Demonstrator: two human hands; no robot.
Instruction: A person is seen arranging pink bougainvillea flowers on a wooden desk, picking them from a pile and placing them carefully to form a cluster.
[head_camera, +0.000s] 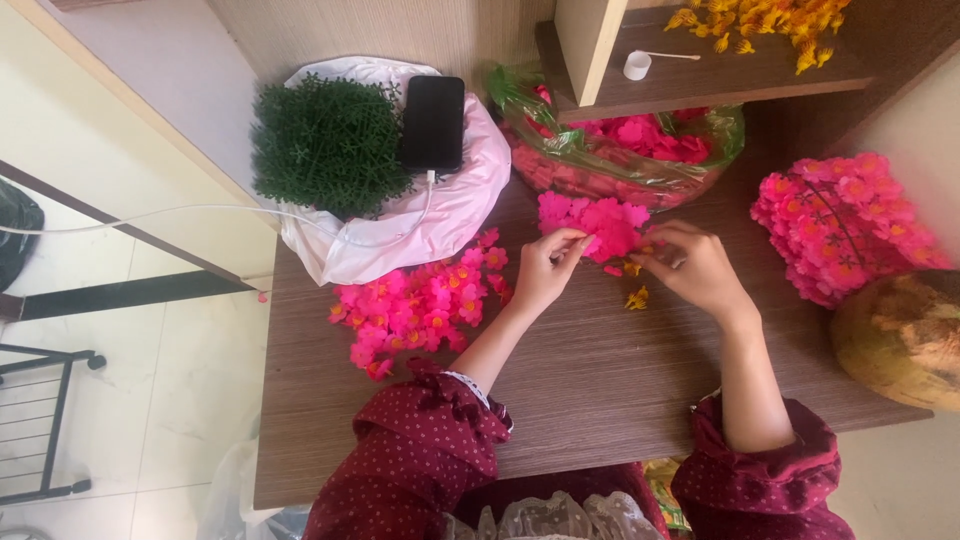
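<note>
Two hands work one small pink flower cluster (597, 225) mid-worktop (600, 380). Left hand (548, 268) pinches the cluster's left edge; right hand (695, 268) has its fingertips pressed together at its right edge, on what I can't tell. Cluster lies flat, long axis roughly left-right. Judging progress: a finished-looking flower mat (845, 225) sits well right of the cluster, a loose flower pile (420, 305) left, a full bag of flowers (625, 150) just behind. Plenty left.
</note>
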